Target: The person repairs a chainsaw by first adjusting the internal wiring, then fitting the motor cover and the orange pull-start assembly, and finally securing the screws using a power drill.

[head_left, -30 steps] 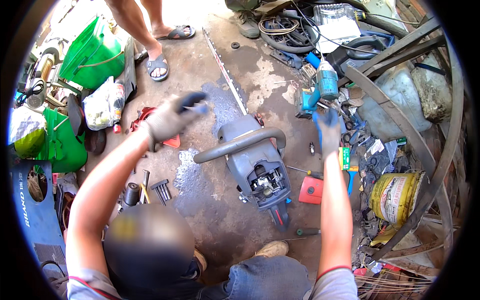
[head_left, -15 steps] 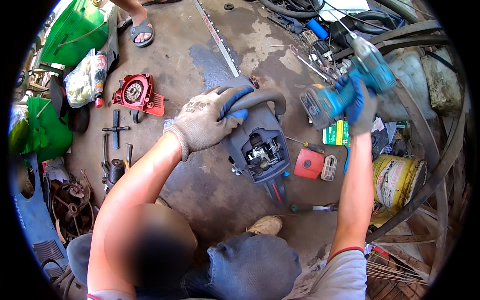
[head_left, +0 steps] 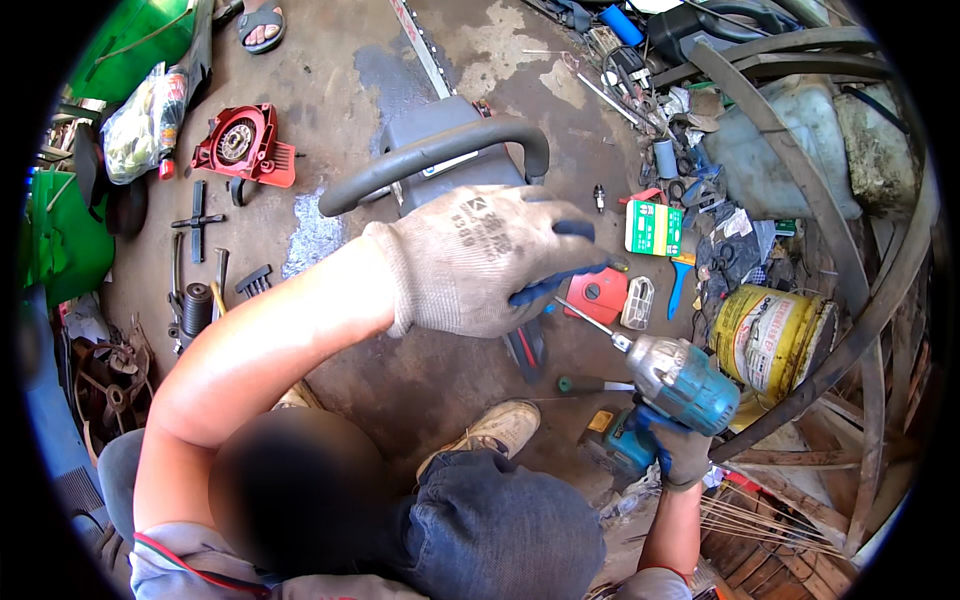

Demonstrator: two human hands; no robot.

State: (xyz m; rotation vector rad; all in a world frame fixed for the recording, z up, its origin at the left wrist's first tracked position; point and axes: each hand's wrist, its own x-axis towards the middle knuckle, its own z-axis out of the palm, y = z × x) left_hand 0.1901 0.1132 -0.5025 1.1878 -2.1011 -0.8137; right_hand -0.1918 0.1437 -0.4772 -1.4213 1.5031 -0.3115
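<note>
A dark grey chainsaw (head_left: pixel 430 130) lies on the floor with its guide bar pointing away from me and its curved front handle uppermost. My gloved left hand (head_left: pixel 490 255) is over the saw's rear body, hiding its opened compartment. Its fingers are apart and reach right, over a screwdriver whose yellowish handle end (head_left: pixel 621 266) peeks out; I see nothing held. In my gloved right hand (head_left: pixel 680 450) is a teal cordless impact driver (head_left: pixel 690 385), lower right. Its long bit slants up-left, the tip close to my left thumb and the red cover (head_left: pixel 598 292).
Beside the red cover are a clear-windowed part (head_left: pixel 638 303), a green-and-yellow box (head_left: pixel 654 228) and a blue-handled brush (head_left: pixel 680 285). A yellow bucket (head_left: pixel 775 340) and bent strips stand right. A red starter housing (head_left: pixel 245 147) and cross wrench (head_left: pixel 198 222) lie left. Another person's sandalled foot (head_left: pixel 262 28) is at the far left.
My right hand has brought the impact driver down toward me, its bit now pointing up-left. My left hand has let go of the saw's front handle and moved right and nearer me.
</note>
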